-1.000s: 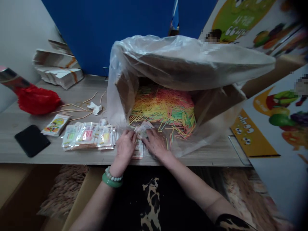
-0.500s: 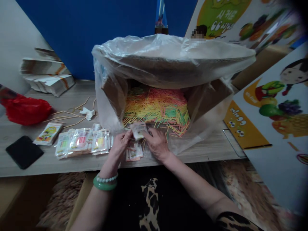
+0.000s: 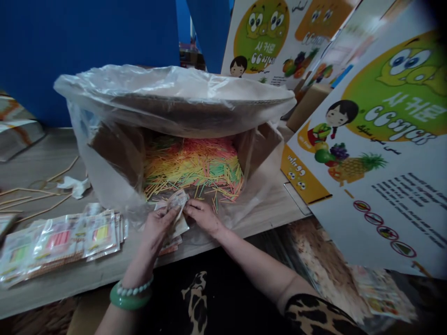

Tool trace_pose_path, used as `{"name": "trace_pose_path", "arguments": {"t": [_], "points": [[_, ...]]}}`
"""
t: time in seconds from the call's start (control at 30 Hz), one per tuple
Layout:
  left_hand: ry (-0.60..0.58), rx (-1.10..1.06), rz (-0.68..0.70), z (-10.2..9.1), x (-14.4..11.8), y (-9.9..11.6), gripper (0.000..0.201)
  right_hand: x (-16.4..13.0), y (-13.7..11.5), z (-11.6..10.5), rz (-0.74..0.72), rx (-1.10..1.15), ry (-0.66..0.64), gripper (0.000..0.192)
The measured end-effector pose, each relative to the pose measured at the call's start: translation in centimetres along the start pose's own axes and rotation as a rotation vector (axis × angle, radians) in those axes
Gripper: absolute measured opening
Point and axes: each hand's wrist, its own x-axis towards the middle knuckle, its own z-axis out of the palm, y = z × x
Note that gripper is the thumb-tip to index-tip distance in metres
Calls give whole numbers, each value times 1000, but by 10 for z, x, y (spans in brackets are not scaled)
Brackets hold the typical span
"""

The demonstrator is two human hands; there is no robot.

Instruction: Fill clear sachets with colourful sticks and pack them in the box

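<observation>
Low in the middle of the frame, both hands meet on one small clear sachet point(image 3: 176, 204) at the mouth of a plastic-lined cardboard box point(image 3: 115, 153). The left hand point(image 3: 157, 228), wearing a green bangle point(image 3: 128, 300) and a bead bracelet at the wrist, pinches the sachet's lower edge between thumb and fingers; the right hand point(image 3: 202, 216) is closed on its right side, fingertips curled in, so the packet is held up just off the table edge point(image 3: 70, 279). Whether the sachet's mouth is open I cannot tell. Right behind it, at centre frame, lies the heap of thin coloured sticks point(image 3: 192, 165), pink, yellow, green and orange, with loose ones spilling forward onto the plastic liner beside the right hand. Under the left hand a few more sachets lie stacked, and at lower left a fanned row of filled sachets point(image 3: 66, 237) rests on the wood. Printed fruit posters point(image 3: 380, 139) fill the right side. To my eye the risk is in the grip: the film looks slick and the pinch is shallow, so the packet could slip or fold and drop among the loose sticks. The strays near the table edge could be brushed off by a wrist, and the liner sagging over the opening could snag a hand.
</observation>
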Motion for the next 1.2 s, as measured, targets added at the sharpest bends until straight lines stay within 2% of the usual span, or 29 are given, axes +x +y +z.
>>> {"name": "trace_pose_path", "arguments": {"t": [0.07,0.13,0.2,0.27,0.3,0.37,0.43,0.47,0.53,0.63,0.73,0.8,0.87,0.93,1.0,1.07,1.13,1.2], "points": [[40,83,37,-4,3,-4,40,4,0,1,14,4,-20,21],[85,119,49,-7,4,-5,38,9,3,3,37,-60,-23,13],[85,56,-1,-8,2,-1,36,14,8,4,83,-157,26,5],[125,-60,-75,-9,-1,6,34,15,10,3,115,-316,120,12],[184,-120,-100,-9,-2,11,31,15,10,2,113,-425,146,16],[323,-236,-127,-11,-6,19,22,11,5,-5,37,-651,103,18],[371,-367,-162,-14,-8,25,11,7,-4,-19,-96,-830,9,21],[354,-435,-192,-16,-9,27,6,7,-10,-30,-158,-914,-15,25],[277,-547,-270,-18,-10,30,6,12,-22,-56,-217,-1136,53,35],[182,-637,-359,-17,-12,29,21,31,-38,-96,-130,-1522,255,35],[108,-635,-370,-11,-15,23,26,51,-45,-121,-163,-1742,220,30],[70,-607,-343,-11,-15,18,27,62,-46,-128,-217,-1823,161,27],[116,-548,-295,-16,-15,13,20,69,-46,-130,-248,-1861,116,25],[312,-439,-184,-25,-17,12,14,72,-45,-132,-268,-1857,90,24],[535,-303,20,-33,-23,18,16,72,-46,-134,-283,-1822,101,26],[634,-161,253,-36,-33,28,22,70,-49,-134,-279,-1765,159,29],[593,-16,391,-32,-44,37,23,68,-51,-134,-263,-1701,222,31],[443,88,411,-22,-51,41,18,65,-53,-132,-266,-1619,277,33]]}}
